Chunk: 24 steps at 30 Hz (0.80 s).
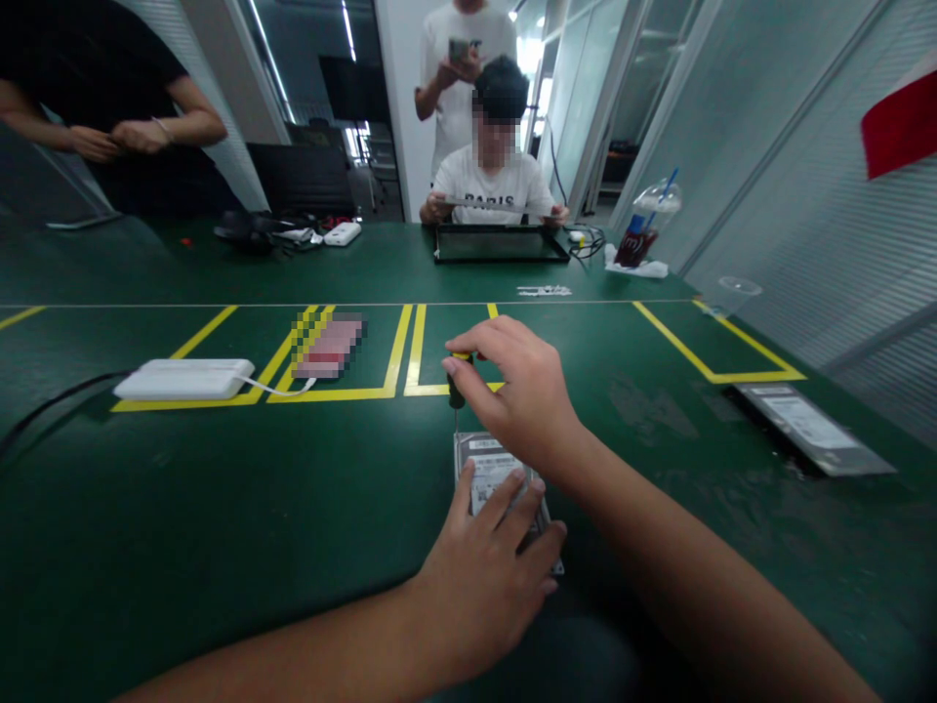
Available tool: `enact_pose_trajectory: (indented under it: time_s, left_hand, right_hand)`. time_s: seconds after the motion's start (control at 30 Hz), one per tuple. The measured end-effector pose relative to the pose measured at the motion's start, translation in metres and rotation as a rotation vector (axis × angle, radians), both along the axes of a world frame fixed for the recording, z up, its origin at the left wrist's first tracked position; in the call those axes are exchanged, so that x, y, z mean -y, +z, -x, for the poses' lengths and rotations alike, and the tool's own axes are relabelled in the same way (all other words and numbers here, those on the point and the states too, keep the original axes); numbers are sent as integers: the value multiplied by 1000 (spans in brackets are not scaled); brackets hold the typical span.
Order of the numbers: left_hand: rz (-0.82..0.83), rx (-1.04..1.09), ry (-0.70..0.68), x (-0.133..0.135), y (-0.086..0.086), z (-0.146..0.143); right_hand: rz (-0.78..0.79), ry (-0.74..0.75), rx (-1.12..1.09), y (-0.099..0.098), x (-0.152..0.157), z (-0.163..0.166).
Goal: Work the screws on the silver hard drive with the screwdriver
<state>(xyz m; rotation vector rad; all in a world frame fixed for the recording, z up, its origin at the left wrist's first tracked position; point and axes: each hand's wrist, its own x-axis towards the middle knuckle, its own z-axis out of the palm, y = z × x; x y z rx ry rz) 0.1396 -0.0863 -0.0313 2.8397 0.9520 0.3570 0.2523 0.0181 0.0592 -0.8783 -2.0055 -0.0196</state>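
A small metal hard drive (489,467) with white printed labels lies on the green table, right in front of me. My left hand (487,557) rests on its top with fingers spread, covering much of the near part. Above the far left corner of the drive stands a screwdriver (457,391), upright, with a black and yellow handle. My right hand (516,386) grips the top of that handle between thumb and fingers. The thin shaft reaches down to the drive's corner; whether a screw sits under the tip is too small to tell.
Another labelled drive-like unit (812,430) lies at right. A white power strip (184,379) and a pink device (333,347) on a cable lie at left. Across the table a seated person holds a panel over a black frame (502,256). A drink cup (648,225) stands far right.
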Motion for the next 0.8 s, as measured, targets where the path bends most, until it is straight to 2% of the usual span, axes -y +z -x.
enact_pose_trajectory:
  time_s: [0.5,0.8]
  left_hand:
    - [-9,2,3,-1,0,0]
    - [-24,18,0,0,-2,1]
  right_hand:
    - [3,-4,-63,1,3,2]
    - [22,-78,-40,-2,3,2]
